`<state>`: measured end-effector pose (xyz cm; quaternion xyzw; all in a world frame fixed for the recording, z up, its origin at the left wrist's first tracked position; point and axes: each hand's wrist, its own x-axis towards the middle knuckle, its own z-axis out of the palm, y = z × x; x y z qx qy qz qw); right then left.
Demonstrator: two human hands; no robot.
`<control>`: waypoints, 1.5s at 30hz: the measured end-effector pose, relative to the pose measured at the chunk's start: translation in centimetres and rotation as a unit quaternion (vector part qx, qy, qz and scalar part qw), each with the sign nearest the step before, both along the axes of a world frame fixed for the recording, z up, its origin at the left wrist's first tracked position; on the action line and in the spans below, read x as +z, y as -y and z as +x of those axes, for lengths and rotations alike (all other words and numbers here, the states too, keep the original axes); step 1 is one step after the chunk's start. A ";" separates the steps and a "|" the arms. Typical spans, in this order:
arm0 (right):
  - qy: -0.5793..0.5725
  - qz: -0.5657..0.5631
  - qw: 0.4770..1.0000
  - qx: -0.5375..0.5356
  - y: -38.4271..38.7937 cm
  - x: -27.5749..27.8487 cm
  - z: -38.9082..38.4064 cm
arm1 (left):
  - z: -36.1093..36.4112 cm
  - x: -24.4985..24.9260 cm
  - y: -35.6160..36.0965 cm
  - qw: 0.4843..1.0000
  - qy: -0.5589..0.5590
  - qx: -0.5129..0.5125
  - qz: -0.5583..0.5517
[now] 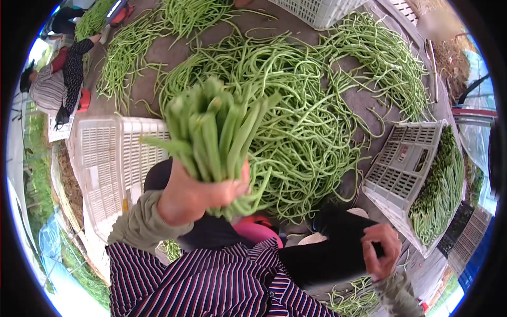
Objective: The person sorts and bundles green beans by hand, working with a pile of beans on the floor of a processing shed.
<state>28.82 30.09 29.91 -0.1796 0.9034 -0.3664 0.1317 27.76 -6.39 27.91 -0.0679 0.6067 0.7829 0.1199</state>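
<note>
My left hand [203, 196] is wrapped around an upright bunch of green long beans [211, 132], raised in front of my lap. The thick, bundled ends point up and away from me, and some bean lengths hang below the fist. Beyond it spreads a large tangled heap of long beans [296, 116] on the dark ground sheet. Beside my knee at the right, my right hand [381, 251] is loosely curled, with a gap between thumb and fingers and nothing visible in it.
A white plastic crate [100, 164] stands at my left. Another crate [398, 164] at right is tilted and packed with beans. A third crate [322, 10] sits at the far side. More beans [380, 63] lie to the right. Another person [58, 84] works at upper left.
</note>
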 end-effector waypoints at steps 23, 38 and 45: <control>0.249 0.033 0.966 0.061 -3.5 -2.9 -9.5 | -11.1 -2.6 -5.4 0.974 0.217 -0.062 0.010; 0.155 0.299 0.932 0.133 -0.5 -1.0 -4.4 | -2.0 4.2 1.1 0.963 0.184 0.039 -0.194; 0.287 0.279 0.905 0.143 8.1 6.2 -0.8 | 0.7 10.9 14.3 0.891 0.313 0.294 -0.148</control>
